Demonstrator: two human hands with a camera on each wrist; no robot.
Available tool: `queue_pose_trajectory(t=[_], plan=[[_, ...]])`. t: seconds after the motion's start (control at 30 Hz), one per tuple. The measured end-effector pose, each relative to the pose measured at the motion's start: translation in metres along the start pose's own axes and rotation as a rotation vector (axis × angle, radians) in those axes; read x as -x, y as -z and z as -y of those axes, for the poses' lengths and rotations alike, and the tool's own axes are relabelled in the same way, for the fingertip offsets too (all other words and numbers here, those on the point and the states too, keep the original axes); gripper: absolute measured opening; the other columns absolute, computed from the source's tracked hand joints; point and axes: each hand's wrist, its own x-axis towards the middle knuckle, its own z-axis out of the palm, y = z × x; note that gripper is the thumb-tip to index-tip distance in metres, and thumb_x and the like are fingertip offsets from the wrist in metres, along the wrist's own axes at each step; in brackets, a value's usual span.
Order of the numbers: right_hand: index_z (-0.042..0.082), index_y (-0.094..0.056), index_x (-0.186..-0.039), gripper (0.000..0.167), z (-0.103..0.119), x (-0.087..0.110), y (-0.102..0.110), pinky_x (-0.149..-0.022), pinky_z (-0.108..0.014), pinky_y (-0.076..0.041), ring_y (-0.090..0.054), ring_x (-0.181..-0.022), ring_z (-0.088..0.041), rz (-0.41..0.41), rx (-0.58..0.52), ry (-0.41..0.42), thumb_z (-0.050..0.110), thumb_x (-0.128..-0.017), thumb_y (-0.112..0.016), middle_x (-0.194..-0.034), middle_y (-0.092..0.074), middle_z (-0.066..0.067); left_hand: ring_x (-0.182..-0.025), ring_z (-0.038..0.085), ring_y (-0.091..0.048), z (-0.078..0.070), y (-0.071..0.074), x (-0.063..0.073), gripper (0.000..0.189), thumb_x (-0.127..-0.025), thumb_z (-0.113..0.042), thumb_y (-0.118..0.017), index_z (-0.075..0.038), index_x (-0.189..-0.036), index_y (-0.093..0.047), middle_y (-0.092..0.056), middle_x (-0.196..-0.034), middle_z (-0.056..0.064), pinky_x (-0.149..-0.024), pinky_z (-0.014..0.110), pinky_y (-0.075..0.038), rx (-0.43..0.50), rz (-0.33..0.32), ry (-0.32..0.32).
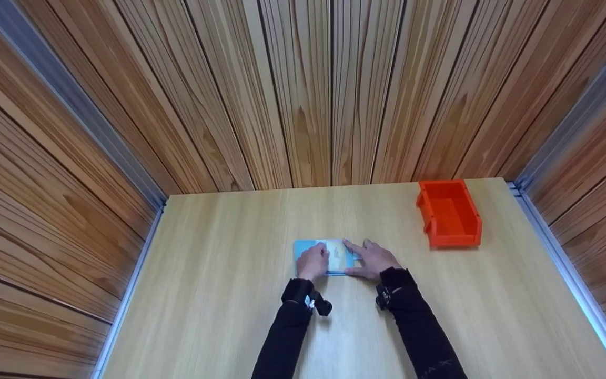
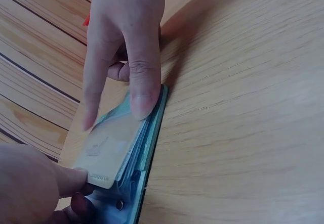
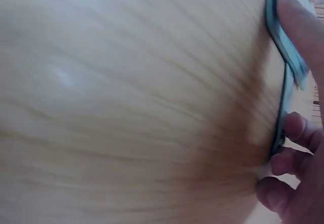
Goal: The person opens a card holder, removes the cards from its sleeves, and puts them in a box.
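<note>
A blue card holder point(image 1: 305, 243) with clear sleeves lies opened out on the table, a metal snap showing near its left end. On its sleeves lies a pale cream card point(image 2: 107, 145), partly under clear plastic. My left hand point(image 1: 313, 261) pinches the card's near end between thumb and finger, as the left wrist view shows. From the other side my right hand point(image 1: 374, 260) holds the holder, thumb point(image 2: 143, 95) on its near edge and index finger at its far edge. In the right wrist view its other fingers point(image 3: 298, 158) curl beside the holder's narrow flap point(image 3: 283, 107).
An orange open-front bin point(image 1: 450, 216) stands at the back right of the light wooden table point(image 1: 219, 284). Wood-panelled walls point(image 1: 308, 105) close in the back and both sides. Metal rails point(image 1: 571, 273) run along the table's side edges.
</note>
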Motion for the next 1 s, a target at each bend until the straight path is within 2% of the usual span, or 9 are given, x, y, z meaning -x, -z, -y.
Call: queue_pose_trajectory(t=[0.13, 0.27, 0.5, 0.73, 0.87, 1.0], plan=[[0.031, -0.041, -0.16, 0.086, 0.001, 0.001, 0.003, -0.067, -0.035, -0.03, -0.04, -0.08, -0.022, 0.032, -0.004, -0.017, 0.059, -0.087, -0.076, -0.097, -0.044, -0.007, -0.068, 0.018, -0.047, 0.0, 0.0, 0.0, 0.025, -0.105, -0.02, -0.055, -0.014, -0.081, -0.049, -0.042, -0.071, -0.002, -0.063, 0.031, -0.034, 0.008, 0.009, -0.001], [0.029, -0.042, -0.159, 0.085, 0.002, 0.002, 0.004, -0.067, -0.035, -0.03, -0.04, -0.08, -0.022, 0.026, -0.011, -0.005, 0.057, -0.087, -0.077, -0.098, -0.045, -0.008, -0.067, 0.018, -0.045, 0.002, 0.001, -0.001, 0.026, -0.105, -0.019, -0.055, -0.013, -0.08, -0.049, -0.041, -0.07, -0.002, -0.063, 0.03, -0.032, 0.052, 0.022, 0.011], [0.029, -0.045, -0.158, 0.084, -0.001, 0.002, 0.001, -0.066, -0.034, -0.03, -0.038, -0.077, -0.021, -0.012, -0.027, 0.011, 0.054, -0.086, -0.079, -0.094, -0.044, -0.007, -0.067, 0.017, -0.036, 0.007, 0.008, -0.003, 0.028, -0.108, -0.013, -0.045, -0.012, -0.081, -0.04, -0.033, -0.073, -0.001, -0.063, 0.028, -0.03, 0.238, 0.074, 0.045], [0.033, -0.042, -0.158, 0.087, 0.001, -0.001, -0.002, -0.068, -0.034, -0.029, -0.039, -0.08, -0.021, 0.004, -0.021, -0.016, 0.058, -0.084, -0.079, -0.095, -0.043, -0.006, -0.067, 0.016, -0.036, 0.019, 0.013, -0.004, 0.03, -0.104, -0.007, -0.048, -0.013, -0.077, -0.037, -0.032, -0.072, -0.002, -0.063, 0.027, -0.028, 0.251, 0.034, 0.01], [0.033, -0.041, -0.159, 0.087, 0.002, 0.0, -0.001, -0.068, -0.034, -0.029, -0.039, -0.08, -0.021, 0.019, -0.023, -0.03, 0.057, -0.084, -0.079, -0.095, -0.042, -0.006, -0.069, 0.017, -0.038, 0.026, 0.022, -0.003, 0.027, -0.106, -0.008, -0.046, -0.012, -0.08, -0.039, -0.034, -0.074, -0.001, -0.063, 0.027, -0.029, 0.282, 0.051, 0.048], [0.031, -0.041, -0.159, 0.087, 0.0, 0.001, 0.001, -0.068, -0.034, -0.029, -0.039, -0.08, -0.022, 0.017, -0.026, -0.031, 0.056, -0.085, -0.079, -0.096, -0.043, -0.006, -0.075, 0.018, -0.045, 0.034, 0.035, -0.001, 0.021, -0.108, -0.011, -0.044, -0.011, -0.088, -0.046, -0.044, -0.082, 0.002, -0.065, 0.027, -0.034, 0.324, 0.066, 0.111]])
